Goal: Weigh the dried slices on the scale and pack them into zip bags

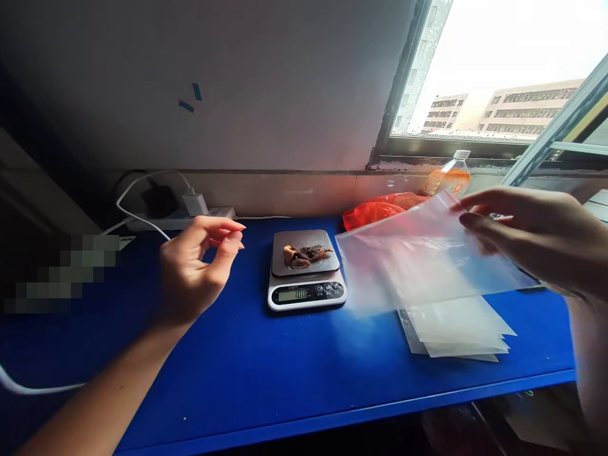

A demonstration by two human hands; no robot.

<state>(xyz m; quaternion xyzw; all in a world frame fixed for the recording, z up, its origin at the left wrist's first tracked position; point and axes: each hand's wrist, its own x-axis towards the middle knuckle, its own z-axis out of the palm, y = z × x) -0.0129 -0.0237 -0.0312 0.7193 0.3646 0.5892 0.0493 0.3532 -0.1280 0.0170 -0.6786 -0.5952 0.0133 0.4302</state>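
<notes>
My right hand (pixel 532 231) pinches the corner of a clear zip-lock bag (pixel 403 256) between thumb and fingers. The bag hangs flat and tilted, its red seal strip close to my fingertips. Beneath it, a stack of similar plastic bags (pixel 460 332) lies on the table. A white kitchen scale (pixel 308 296) stands in the middle, with dark brown dried pieces (pixel 306 254) on its metal plate; its display seems to read 100. Left of the scale, my left hand (pixel 202 263) hovers, thumb and fingertips brought together with nothing visible in them.
Behind the bag are a red plastic bag (pixel 375 211) and a bottle of orange drink (pixel 450 174) by the window. A power strip (pixel 221 215) with a white charger (pixel 194 202) and cable sits along the wall. The blue table (pixel 266 392) ends at a front edge.
</notes>
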